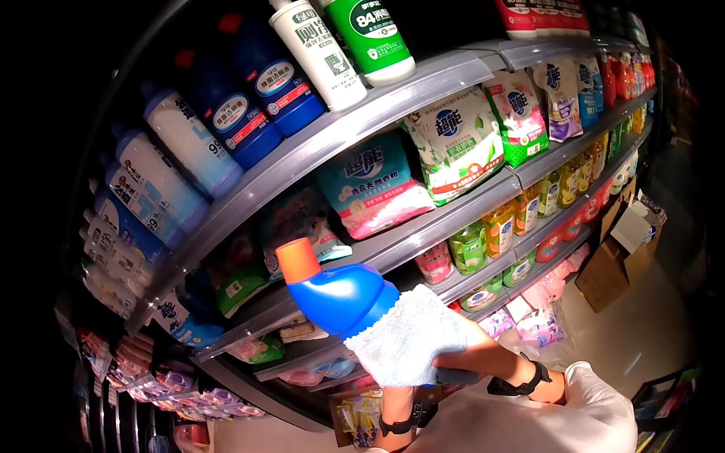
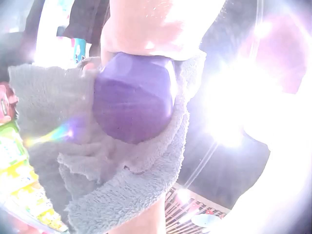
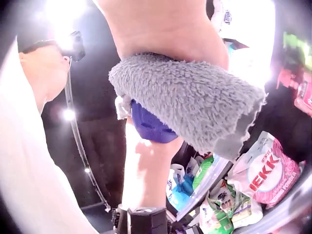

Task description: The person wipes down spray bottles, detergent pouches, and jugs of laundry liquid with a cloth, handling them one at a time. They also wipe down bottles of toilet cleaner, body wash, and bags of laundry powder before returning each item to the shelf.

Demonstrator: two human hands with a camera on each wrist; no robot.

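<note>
A blue bottle (image 1: 343, 298) with an orange-red cap (image 1: 297, 260) is held up, tilted, in front of the shelves. A fluffy grey cloth (image 1: 404, 332) wraps its lower part. My right hand (image 3: 165, 34) grips the cloth against the bottle, its fingers hidden under the fabric. My left hand (image 2: 158, 29) holds the bottle near its base, which looks purple in the left wrist view; those fingers are also covered. Both forearms come together below the cloth, each wearing a black strap.
Curved shelves (image 1: 445, 72) carry cleaner bottles on top and bags of washing powder (image 1: 453, 140) below. Yellow and green liquid bottles (image 1: 498, 226) stand lower down. Open cardboard boxes (image 1: 615, 253) sit on the floor at right, and another carton (image 1: 359, 419) is beneath the shelf.
</note>
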